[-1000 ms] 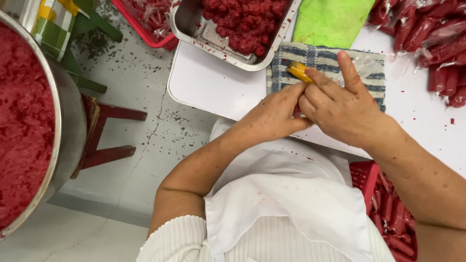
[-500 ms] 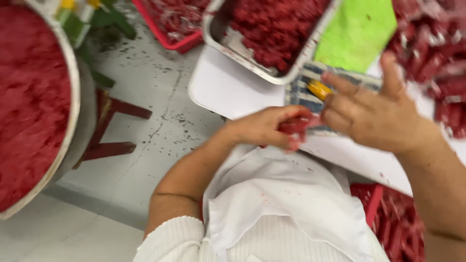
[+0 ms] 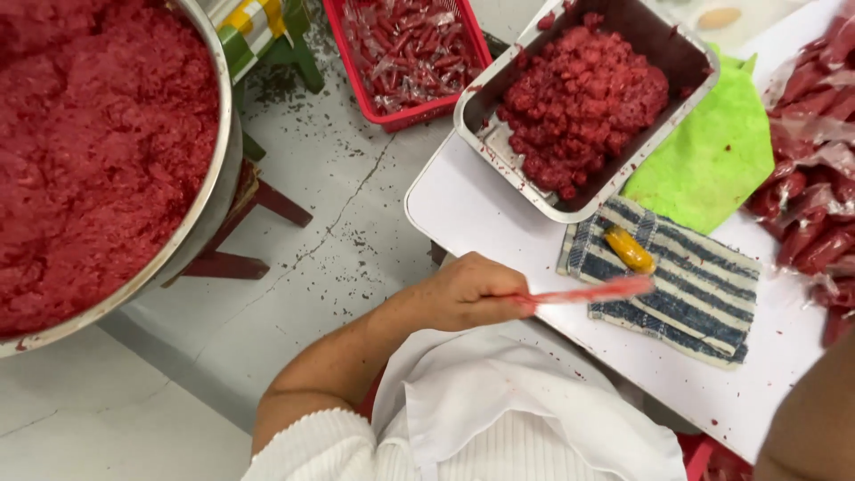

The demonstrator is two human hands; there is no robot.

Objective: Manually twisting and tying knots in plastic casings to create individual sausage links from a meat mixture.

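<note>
Item: my left hand (image 3: 468, 294), closed around one end of a thin red stick (image 3: 592, 291), which juts out blurred over the striped cloth (image 3: 704, 294). Small yellow piece (image 3: 629, 248) lies on that cloth. My right hand: only forearm visible, grip unknowable.

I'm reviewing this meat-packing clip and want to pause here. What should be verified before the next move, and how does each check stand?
1. Left hand grips the thin red filled tube: ok, though the tube is blurred.
2. Right hand in view: not ok, only a forearm at the frame's edge.
3. Small yellow-orange tool lies on the blue striped cloth: ok.
4. Rectangular metal tray holds red minced meat: ok.
5. Tube sealed at its ends: cannot tell.
</note>
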